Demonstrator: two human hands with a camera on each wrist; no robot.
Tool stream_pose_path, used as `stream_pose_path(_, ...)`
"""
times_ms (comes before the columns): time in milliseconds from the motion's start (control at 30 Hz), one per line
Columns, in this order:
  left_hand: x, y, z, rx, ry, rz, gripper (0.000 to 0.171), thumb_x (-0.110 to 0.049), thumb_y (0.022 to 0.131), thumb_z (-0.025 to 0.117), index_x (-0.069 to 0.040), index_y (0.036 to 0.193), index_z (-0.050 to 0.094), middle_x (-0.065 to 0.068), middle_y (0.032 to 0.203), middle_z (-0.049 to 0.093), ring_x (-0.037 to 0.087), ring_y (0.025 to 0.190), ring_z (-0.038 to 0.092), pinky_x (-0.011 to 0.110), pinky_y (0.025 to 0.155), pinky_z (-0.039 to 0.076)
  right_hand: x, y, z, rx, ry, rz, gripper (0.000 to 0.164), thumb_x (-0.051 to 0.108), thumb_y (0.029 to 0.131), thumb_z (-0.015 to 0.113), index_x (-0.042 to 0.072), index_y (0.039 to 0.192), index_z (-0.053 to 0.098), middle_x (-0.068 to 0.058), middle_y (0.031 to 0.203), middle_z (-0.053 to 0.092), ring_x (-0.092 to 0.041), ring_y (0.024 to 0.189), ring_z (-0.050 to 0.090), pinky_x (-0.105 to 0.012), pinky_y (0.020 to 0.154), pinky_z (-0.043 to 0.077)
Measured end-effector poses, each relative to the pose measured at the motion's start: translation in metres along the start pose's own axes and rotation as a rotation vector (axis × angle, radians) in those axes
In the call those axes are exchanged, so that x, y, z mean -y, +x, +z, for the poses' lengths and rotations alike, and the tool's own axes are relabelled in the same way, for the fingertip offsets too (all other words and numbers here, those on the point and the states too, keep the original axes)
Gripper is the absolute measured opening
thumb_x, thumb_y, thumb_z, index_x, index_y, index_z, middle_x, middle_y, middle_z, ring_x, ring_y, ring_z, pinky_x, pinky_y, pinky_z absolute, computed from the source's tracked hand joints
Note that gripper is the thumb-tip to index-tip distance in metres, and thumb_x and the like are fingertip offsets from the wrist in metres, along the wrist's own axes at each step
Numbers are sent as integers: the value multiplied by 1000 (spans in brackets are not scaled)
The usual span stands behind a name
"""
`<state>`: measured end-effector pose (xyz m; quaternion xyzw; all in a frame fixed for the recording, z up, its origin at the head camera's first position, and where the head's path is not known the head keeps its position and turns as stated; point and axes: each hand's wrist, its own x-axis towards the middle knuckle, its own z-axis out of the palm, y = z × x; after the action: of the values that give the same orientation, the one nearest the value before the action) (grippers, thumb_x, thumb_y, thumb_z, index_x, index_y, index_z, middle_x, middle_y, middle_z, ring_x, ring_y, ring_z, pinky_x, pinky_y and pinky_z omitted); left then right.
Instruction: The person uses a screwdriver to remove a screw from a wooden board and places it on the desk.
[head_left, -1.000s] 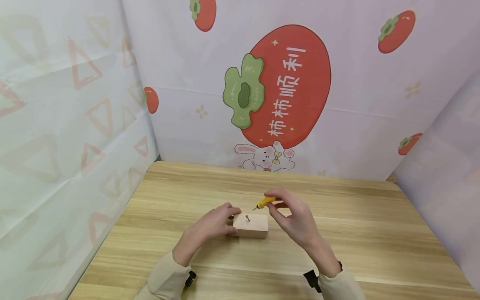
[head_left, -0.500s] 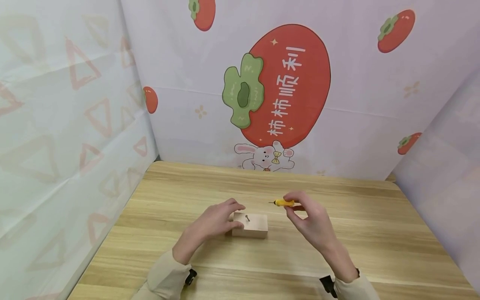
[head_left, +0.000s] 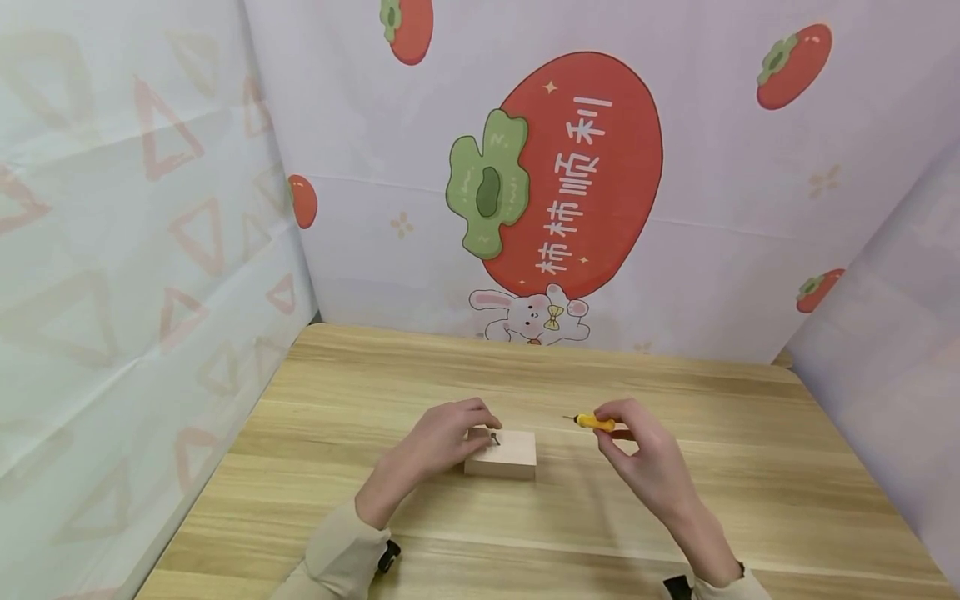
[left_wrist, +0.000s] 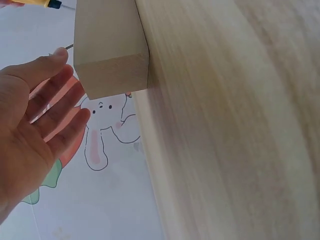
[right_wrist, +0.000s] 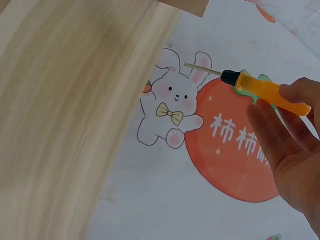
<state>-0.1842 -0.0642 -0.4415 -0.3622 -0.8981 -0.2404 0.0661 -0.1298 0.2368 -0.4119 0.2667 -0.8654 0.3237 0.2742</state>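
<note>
A pale wooden block [head_left: 513, 452] lies on the table, and a screw [head_left: 496, 439] stands tilted out of its top. My left hand [head_left: 442, 437] hovers over the block's left end, thumb and forefinger on either side of the screw with a gap between them. In the left wrist view the thumb tip is right by the screw [left_wrist: 69, 46]; whether it touches cannot be told. To the right of the block, my right hand [head_left: 651, 460] pinches the yellow handle of a small screwdriver [right_wrist: 265, 92]. Its thin shaft points left, clear of the block.
The light wood table [head_left: 360, 375] reaches back to a white printed cloth [head_left: 375, 267] with persimmons and a rabbit. More cloth hangs at the left [head_left: 172, 250] and right sides. Black straps show at both wrists.
The right hand has carried the screwdriver to the right, away from the screw. The left hand has let go of the block's left end and moved up and over towards the screw.
</note>
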Motion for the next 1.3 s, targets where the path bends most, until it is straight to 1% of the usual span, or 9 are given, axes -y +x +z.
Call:
stream_pose_path(100, -1, 1, 1, -3, -4, 3, 15, -20, 93, 71, -20, 106, 76, -10, 99, 69, 5, 87, 65, 24, 78, 54, -7, -7, -1, -13, -27, 2, 38, -15, 71, 78, 4, 100, 64, -1, 98, 65, -11, 88, 64, -20, 70, 58)
stream_pose_path(300, -3, 2, 4, -19, 0, 5, 12, -21, 92, 72, -21, 102, 78, -11, 95, 70, 4, 85, 66, 24, 78, 54, -17, -18, -3, -16, -69, 44, 41, -19, 68, 79, 6, 97, 63, 0, 96, 63, -9, 87, 63, -10, 72, 53)
stream_pose_path(400, -4, 3, 3, -22, -19, 1, 11, -22, 91, 73, -20, 100, 78, -11, 94, 72, 5, 86, 67, 25, 78, 54, -20, -22, -2, -20, -83, 51, 43, -21, 65, 79, 6, 93, 62, 1, 94, 62, -9, 86, 62, -11, 70, 54)
stream_pose_path(533, -5, 3, 4, -4, -69, -41, 10, -24, 91, 73, -20, 98, 77, -9, 95, 73, 5, 87, 67, 25, 80, 54, -22, -26, 0, -15, -110, 68, 45, -21, 62, 81, 7, 90, 60, 3, 94, 60, -10, 86, 62, -17, 68, 57)
stream_pose_path(733, -6, 4, 5, 15, -112, -96, 7, -28, 91, 73, -22, 93, 76, -11, 91, 74, 0, 81, 64, 23, 77, 53, -25, -32, 3, 25, -150, 105, 44, -16, 63, 84, 9, 88, 58, 5, 92, 56, -8, 86, 62, -22, 67, 59)
stream_pose_path(867, -6, 5, 7, 4, -144, -110, 8, -31, 90, 73, -23, 88, 72, -12, 85, 73, -2, 77, 66, 22, 74, 53, -24, -36, 4, 69, -178, 137, 40, -10, 66, 85, 12, 85, 57, 6, 90, 53, -9, 83, 63, -22, 66, 59)
stream_pose_path(967, -7, 5, 8, -12, -159, -119, 11, -32, 90, 73, -22, 85, 69, -12, 83, 73, 0, 77, 69, 22, 74, 54, -23, -38, 4, 131, -222, 181, 35, -3, 69, 86, 15, 86, 60, 8, 88, 51, -8, 79, 62, -23, 65, 58)
stream_pose_path(1167, -7, 5, 9, -34, -185, -125, 7, -25, 89, 74, -22, 87, 70, -12, 82, 72, 1, 80, 68, 22, 75, 54, -20, -43, 5, 220, -292, 223, 26, 9, 75, 85, 17, 95, 70, 11, 83, 48, 0, 64, 47, -17, 52, 39)
stream_pose_path(1300, -5, 5, 11, -49, -227, -117, 5, -20, 89, 75, -20, 89, 70, -9, 85, 73, 3, 82, 69, 22, 76, 56, -19, -43, 6, 298, -340, 262, 22, 17, 79, 84, 19, 98, 74, 11, 77, 46, 1, 58, 38, -17, 49, 32)
